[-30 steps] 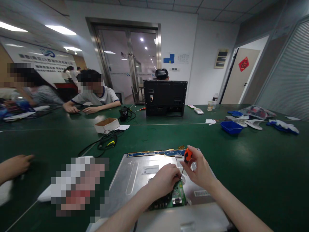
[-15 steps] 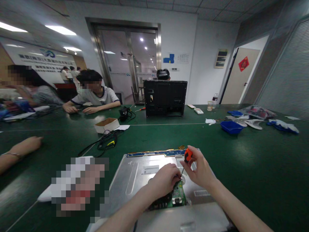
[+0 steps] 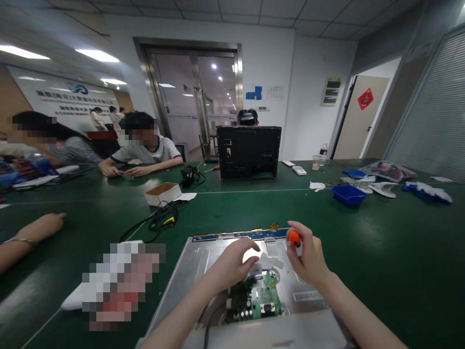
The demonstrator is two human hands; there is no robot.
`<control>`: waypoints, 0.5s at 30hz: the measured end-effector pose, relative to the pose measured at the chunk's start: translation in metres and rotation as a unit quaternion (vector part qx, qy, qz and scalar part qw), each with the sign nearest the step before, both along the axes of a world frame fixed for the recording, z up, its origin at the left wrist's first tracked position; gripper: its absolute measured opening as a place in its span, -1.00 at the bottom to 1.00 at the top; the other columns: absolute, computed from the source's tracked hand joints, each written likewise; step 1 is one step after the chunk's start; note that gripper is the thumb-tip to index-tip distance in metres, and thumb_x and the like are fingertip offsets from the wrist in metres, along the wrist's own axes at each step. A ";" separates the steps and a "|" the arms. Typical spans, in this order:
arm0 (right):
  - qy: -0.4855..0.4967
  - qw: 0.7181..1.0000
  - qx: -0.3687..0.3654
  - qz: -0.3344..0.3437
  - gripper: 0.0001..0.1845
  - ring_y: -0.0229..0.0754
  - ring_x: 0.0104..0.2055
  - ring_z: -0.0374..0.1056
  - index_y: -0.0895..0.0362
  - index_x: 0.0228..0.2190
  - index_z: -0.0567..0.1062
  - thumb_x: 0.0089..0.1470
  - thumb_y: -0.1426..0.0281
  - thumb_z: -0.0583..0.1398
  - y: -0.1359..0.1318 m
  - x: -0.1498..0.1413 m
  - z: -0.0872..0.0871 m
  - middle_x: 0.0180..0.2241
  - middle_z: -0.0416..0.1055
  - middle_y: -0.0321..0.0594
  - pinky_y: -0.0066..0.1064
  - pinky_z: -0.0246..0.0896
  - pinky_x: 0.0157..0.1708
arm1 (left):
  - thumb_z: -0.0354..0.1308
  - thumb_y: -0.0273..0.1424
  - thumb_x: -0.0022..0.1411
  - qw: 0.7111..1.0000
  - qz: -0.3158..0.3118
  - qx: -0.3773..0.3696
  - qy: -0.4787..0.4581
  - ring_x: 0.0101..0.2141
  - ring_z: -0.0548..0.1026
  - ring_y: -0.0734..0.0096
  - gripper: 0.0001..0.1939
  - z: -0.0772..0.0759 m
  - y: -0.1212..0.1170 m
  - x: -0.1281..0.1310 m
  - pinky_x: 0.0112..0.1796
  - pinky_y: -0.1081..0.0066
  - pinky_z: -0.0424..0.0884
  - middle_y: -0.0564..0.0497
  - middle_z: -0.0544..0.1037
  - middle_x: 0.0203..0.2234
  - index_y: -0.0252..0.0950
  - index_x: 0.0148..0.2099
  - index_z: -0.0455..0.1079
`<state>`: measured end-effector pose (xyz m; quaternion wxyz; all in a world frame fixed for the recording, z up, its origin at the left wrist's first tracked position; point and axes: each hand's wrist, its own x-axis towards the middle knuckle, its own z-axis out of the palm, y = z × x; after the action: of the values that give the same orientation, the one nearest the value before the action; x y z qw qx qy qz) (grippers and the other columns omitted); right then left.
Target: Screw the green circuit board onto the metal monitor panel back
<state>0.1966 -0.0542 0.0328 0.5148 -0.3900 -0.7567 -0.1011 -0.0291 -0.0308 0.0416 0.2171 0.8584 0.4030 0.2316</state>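
A silver display panel [image 3: 203, 264] lies flat in front of me, with a blue circuit strip [image 3: 232, 236] along its far edge. A green circuit board [image 3: 271, 291] with connectors is set on its back. My left hand [image 3: 238, 261] hovers over the panel just beyond the board, thumb and fingers apart, with nothing visible between them. Wrapped around an orange-handled screwdriver [image 3: 294, 238], my right hand [image 3: 308, 254] is above the panel's right part. The screwdriver's shaft does not show clearly. A pale strip [image 3: 272, 261] lies between the hands.
A black monitor back [image 3: 250, 152] stands across the green table [image 3: 363, 261]. To the left are an open box [image 3: 163, 194], black cables [image 3: 165, 218] and another person's hand [image 3: 49, 225]. On the right sits a blue tray [image 3: 349, 194]. Several people sit around.
My left hand has opened and drawn back from the board, uncovering more of it. My right hand has lifted the screwdriver off the board and shifted right.
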 end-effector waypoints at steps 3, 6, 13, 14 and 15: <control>-0.057 0.989 -0.121 -0.064 -0.68 -0.15 -0.38 0.42 0.12 -0.16 0.36 0.03 0.56 0.01 0.002 0.009 0.011 -0.37 0.47 -0.20 -0.38 0.25 -0.36 | 0.10 -0.34 0.27 0.999 0.037 -0.009 0.011 -0.07 0.49 0.19 -0.80 0.016 -0.003 -0.020 -0.01 0.25 0.37 -0.03 0.56 -0.11 -0.22 -0.07 0.42; -0.140 0.929 -0.303 -0.160 -0.75 -0.10 -0.37 0.44 0.12 -0.30 0.44 -0.02 0.56 0.06 -0.005 0.017 0.017 -0.39 0.49 -0.19 -0.38 0.20 -0.38 | 0.03 -0.29 0.31 0.997 0.059 -0.019 0.041 -0.03 0.49 0.17 -0.74 0.026 -0.018 -0.044 0.03 0.20 0.37 -0.05 0.56 -0.06 -0.21 -0.03 0.44; -0.220 0.847 -0.472 -0.109 -0.56 0.07 -0.04 0.48 0.06 0.00 0.54 0.06 0.45 0.15 -0.065 0.030 -0.002 -0.07 0.57 -0.06 -0.16 0.30 -0.05 | 0.02 -0.17 0.35 0.988 0.131 0.032 0.080 0.07 0.48 0.10 -0.58 -0.022 -0.077 -0.122 0.08 0.17 0.41 -0.02 0.49 0.11 -0.12 0.19 0.41; -0.222 0.839 -0.486 -0.102 -0.53 0.08 0.03 0.45 0.05 0.04 0.52 0.07 0.44 0.16 -0.073 0.030 -0.006 0.03 0.52 -0.07 -0.12 0.27 0.02 | 0.02 -0.17 0.35 0.985 0.133 0.056 0.093 0.09 0.47 0.10 -0.55 -0.036 -0.084 -0.133 0.08 0.17 0.41 0.00 0.46 0.14 -0.10 0.23 0.37; -0.224 0.831 -0.499 -0.102 -0.48 0.09 0.11 0.40 0.04 0.10 0.48 0.08 0.42 0.16 -0.080 0.029 -0.008 0.14 0.42 -0.09 -0.09 0.23 0.10 | 0.02 -0.17 0.36 0.982 0.132 0.079 0.110 0.11 0.45 0.10 -0.53 -0.051 -0.091 -0.144 0.09 0.17 0.41 0.02 0.42 0.18 -0.06 0.27 0.32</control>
<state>0.2260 -0.1338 0.0248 0.0539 -0.6354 -0.7548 0.1539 -0.1735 -0.1214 -0.0094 0.0707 0.8325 0.5144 0.1932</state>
